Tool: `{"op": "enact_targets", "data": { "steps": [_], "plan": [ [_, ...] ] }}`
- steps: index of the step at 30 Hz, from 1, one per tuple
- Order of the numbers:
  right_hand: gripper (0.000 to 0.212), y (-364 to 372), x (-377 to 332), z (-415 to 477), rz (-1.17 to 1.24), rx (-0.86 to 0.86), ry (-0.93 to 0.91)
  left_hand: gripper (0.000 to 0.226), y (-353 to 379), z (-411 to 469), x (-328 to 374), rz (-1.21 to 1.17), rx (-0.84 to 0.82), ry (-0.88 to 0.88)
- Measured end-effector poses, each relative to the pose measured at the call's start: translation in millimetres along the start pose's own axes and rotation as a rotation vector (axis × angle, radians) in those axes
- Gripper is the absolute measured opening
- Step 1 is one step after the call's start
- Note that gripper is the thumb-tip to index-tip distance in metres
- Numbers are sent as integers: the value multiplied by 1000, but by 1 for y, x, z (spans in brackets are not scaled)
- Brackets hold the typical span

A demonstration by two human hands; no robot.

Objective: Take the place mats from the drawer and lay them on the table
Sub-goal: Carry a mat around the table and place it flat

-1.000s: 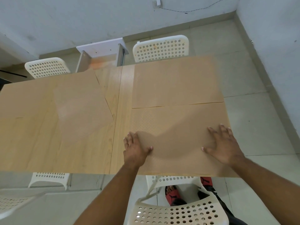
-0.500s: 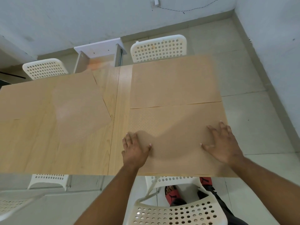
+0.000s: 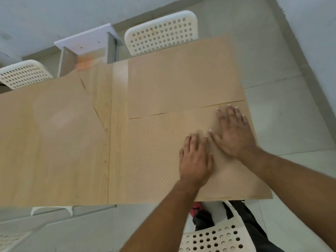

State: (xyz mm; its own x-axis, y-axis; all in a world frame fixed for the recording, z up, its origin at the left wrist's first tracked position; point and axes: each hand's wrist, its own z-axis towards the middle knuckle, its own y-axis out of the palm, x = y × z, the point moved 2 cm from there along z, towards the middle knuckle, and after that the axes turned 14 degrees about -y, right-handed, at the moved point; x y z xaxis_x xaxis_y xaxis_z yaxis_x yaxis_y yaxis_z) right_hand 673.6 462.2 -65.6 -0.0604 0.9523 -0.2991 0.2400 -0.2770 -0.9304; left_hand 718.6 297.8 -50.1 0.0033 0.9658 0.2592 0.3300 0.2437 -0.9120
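Note:
Three tan place mats lie on the light wooden table (image 3: 112,135). The near right mat (image 3: 154,160) has a dotted texture; both my hands press flat on it. My left hand (image 3: 195,160) rests palm down near its middle, fingers together. My right hand (image 3: 234,133) lies flat just to the right, fingers spread, tips near the mat's far edge. The two hands almost touch. A far right mat (image 3: 181,82) lies behind it, edge to edge. A left mat (image 3: 45,139) is laid at a slant over the table's left half. Neither hand grips anything.
White perforated chairs stand at the far side (image 3: 161,31), far left (image 3: 21,73) and near side (image 3: 214,237). A white drawer unit (image 3: 85,42) stands behind the table. Tiled floor (image 3: 291,106) and a wall run along the right. My legs and red footwear (image 3: 197,210) show below the table edge.
Both hands have slid along the near right mat: the left hand to the right toward its middle, the right hand forward to the far edge. They are now side by side.

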Motion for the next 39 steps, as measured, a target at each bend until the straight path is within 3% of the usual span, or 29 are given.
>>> {"op": "enact_targets", "data": {
  "steps": [6,12,15,22,26,29,35,39],
  "plan": [
    [76,11,5,-11,-76,109,-46,60,18,-2,11,30,70,-89],
    [72,25,-22,-117,-88,57,-27,55,18,-8,12,38,71,-88],
    [75,28,-20,-127,-123,3,-31,55,21,-14,15,54,62,-88],
    [77,30,-24,-122,-117,-16,-29,58,28,-56,-36,147,26,198],
    [76,31,-26,-119,-112,-5,-20,75,-5,-30,-100,151,-10,-152],
    [76,35,-28,-118,-113,1,-19,75,-27,-25,-146,95,38,-351],
    [74,33,-48,-104,-74,31,-11,73,-29,-23,-166,71,123,-390],
    [74,33,-112,-59,1,72,-190,74,-27,-26,-171,61,129,-384]
  ]
}}
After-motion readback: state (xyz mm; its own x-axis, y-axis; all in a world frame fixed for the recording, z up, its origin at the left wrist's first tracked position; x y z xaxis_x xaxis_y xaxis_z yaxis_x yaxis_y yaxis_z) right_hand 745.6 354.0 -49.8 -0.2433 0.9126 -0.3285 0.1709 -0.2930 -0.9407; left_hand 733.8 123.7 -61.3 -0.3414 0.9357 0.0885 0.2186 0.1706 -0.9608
